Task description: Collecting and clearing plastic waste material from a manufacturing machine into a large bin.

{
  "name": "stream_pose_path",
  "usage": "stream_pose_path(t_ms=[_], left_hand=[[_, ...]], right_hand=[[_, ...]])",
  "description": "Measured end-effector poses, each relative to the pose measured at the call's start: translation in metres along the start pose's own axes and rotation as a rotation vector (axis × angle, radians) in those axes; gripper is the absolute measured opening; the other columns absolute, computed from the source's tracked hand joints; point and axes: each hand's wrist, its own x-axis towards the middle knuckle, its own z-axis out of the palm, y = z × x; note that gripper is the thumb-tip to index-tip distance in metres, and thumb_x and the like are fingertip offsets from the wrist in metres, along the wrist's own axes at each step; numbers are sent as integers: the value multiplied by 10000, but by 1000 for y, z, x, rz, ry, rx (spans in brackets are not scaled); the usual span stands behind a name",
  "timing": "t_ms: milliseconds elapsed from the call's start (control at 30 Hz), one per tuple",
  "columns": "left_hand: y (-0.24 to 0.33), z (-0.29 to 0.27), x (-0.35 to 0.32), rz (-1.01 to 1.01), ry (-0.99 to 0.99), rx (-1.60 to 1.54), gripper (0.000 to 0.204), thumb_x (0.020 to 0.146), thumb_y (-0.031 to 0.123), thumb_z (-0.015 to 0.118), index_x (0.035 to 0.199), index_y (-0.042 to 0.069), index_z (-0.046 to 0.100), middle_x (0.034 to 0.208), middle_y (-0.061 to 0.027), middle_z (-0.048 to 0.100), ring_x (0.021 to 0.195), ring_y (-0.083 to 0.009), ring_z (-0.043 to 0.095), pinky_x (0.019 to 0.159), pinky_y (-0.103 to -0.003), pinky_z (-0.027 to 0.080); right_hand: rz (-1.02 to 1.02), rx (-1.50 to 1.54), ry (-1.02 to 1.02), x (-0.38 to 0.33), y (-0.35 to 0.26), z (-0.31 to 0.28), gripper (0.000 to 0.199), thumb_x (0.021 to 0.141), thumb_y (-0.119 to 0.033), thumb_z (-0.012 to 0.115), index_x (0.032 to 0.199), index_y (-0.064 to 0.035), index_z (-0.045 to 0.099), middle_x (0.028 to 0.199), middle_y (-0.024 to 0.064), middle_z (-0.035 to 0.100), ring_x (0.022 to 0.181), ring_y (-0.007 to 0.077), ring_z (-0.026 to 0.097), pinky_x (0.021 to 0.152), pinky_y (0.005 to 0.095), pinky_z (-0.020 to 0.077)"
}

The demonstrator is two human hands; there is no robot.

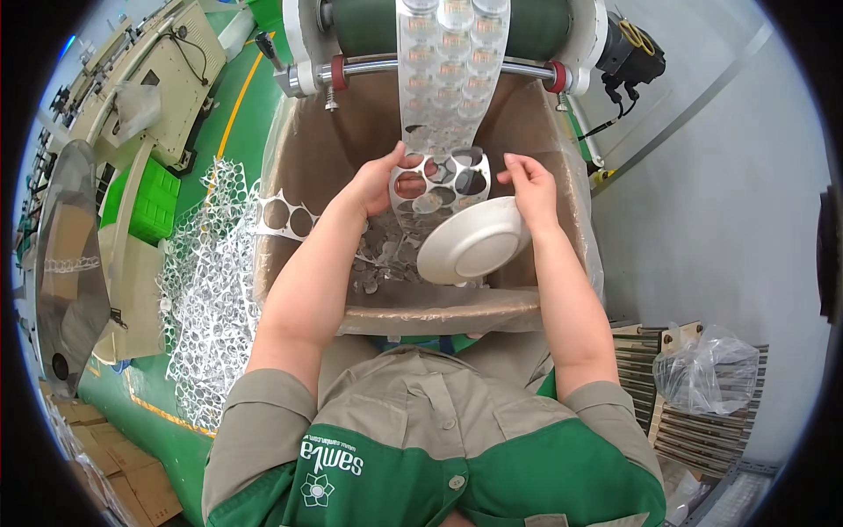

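Note:
A strip of film (452, 79) with rows of printed round pieces hangs from a dark green roller (364, 31). Its lower end (439, 182) is a white lattice with round holes, some with pieces still in them. My left hand (382, 183) pinches the lattice's left edge, fingers partly behind it. In my right hand (533, 189) is a white round plate (448, 250), tilted with its foot ring showing; its rim is against my palm. The right fingers curl just right of the strip, apart from it. Loose round pieces (378, 263) lie below, inside a plastic-lined box (439, 318).
A metal bar (378, 67) with red collars crosses under the roller. Punched white waste lattice (211, 307) is heaped on the green floor at left, and one piece hangs over the box's left rim. A green crate (145, 202) stands beyond. Slatted racks (711, 430) are at right.

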Motion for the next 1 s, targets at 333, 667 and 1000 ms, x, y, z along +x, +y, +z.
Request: stream_pose_path(t_ms=[333,667,1000], left_hand=[[-9,-6,12,-161,581,904,1197,683,643,741,1481,-44,170,1455,-243,363,1296,-348,422,1038,-449,357],[70,27,59,523,426,429,728,797,488,726,1278,-11,503,1322,-144,521,1279,-223,413,1079,-356,262],[42,67,15,416,409,159,328,897,297,674,1089,35,629,999,-44,673,873,-123,630,762,-272,502]], right_hand=[[72,-91,-56,3,14,3,359,922,-344,624,835,-10,723,744,46,699,700,84,579,698,256,457],[125,-77,-149,-2,4,4,408,926,-406,599,829,-32,730,567,3,557,583,79,482,604,262,417],[50,53,-219,-1,7,5,265,890,-260,682,948,-1,686,721,-36,621,654,35,491,618,211,417]])
